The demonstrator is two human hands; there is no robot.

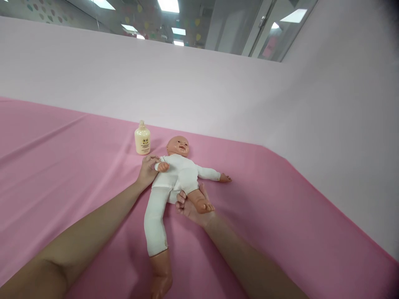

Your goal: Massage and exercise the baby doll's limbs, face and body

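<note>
A baby doll (181, 170) in a white cloth body suit lies face up, its head toward the wall. My left hand (147, 171) is curled at the doll's bent arm on the left, with the fingers partly hidden behind that arm. My right hand (193, 209) is wrapped under the doll's other leg (198, 200), which is bent up toward its belly; the fingertips show on the inner side of the thigh. The leg on the left (157, 224) stretches straight toward me. Out to the right lies the doll's other arm (208, 173).
A cream bottle (142, 140) with a dark printed label stands upright just beyond my left hand. The pink padded surface (77, 174) under the doll has some creases. A white wall (174, 87) borders it at the back and right, with a reflective window (168, 25) above.
</note>
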